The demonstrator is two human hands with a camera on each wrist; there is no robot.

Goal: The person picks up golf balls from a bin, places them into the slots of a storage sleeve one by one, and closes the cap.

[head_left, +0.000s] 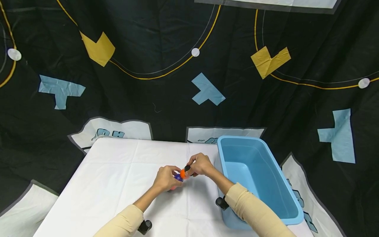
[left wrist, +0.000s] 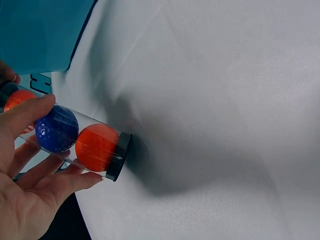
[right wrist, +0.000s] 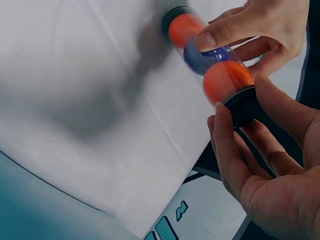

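A clear tube [left wrist: 86,120] with black end caps holds two orange balls and a blue ball [left wrist: 57,128] between them. My left hand [head_left: 166,179] grips the tube around its middle, thumb across the blue ball in the right wrist view. At the other end, my right hand [head_left: 201,165] pinches the black cap [right wrist: 242,107] between thumb and fingers, beside one orange ball [right wrist: 226,81]. The far cap [left wrist: 119,156] sits on the tube's opposite end, past the second orange ball [left wrist: 97,147]. Both hands hold the tube tilted over the white table.
A light blue plastic tub [head_left: 220,154] stands on the right of the white-covered table [head_left: 118,184], close by my right forearm. Behind the table hangs a black cloth [head_left: 165,108] with taped shapes and yellow lines.
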